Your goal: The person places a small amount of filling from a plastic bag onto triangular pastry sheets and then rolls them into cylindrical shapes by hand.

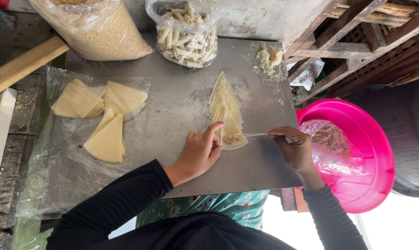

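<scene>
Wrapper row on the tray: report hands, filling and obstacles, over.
Left hand pins the front triangular wrapper, filling on it. Right hand pinches a thin stick. Nothing blocks.

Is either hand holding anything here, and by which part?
The right hand pinches a thin stick by its right end. The left hand holds nothing, pressing on the front wrapper.

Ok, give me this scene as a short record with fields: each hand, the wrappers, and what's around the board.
left hand: left hand presses the front wrapper flat
right hand: right hand pinches a thin clear stick
wrappers: overlapping row on the metal board, filling on the front one
left of board: loose wrappers on plastic
back: bag of rolls, bag of crumbs
right: pink basin
</scene>
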